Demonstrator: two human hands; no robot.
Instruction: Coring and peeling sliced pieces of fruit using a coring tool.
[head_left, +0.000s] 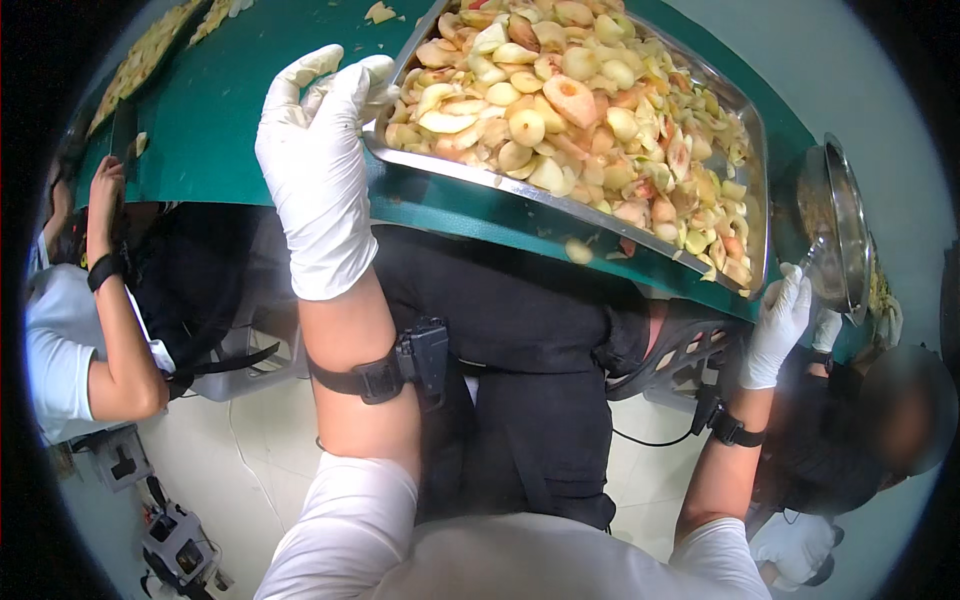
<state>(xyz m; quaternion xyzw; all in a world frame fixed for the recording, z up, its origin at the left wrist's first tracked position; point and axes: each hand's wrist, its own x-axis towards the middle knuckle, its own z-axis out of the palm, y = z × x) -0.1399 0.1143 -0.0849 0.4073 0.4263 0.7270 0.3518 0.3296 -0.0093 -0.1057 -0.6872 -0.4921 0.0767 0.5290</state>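
A metal tray (442, 159) heaped with cut pieces of pale fruit (570, 97), some browned or reddish, stands on the green table. My left hand (319, 165), in a white glove, is raised at its left edge. The fingers are curled and the tips are close to the rim; whether they grip it or hold a small piece is hidden. At the tray's right, my gloved right hand (780, 322) is closed around a thin shiny metal utensil (813, 253), mostly covered by the fingers. Just beyond that hand is a tilted metal bowl (847, 225).
Fruit scraps (578, 251) lie along the near edge of the green table (202, 127). On the left, a person's hand (107, 180) is by another filled tray (142, 64). To the right, another person's gloved hand (826, 330) is near the bowl. A sandal (675, 352) shows below the table.
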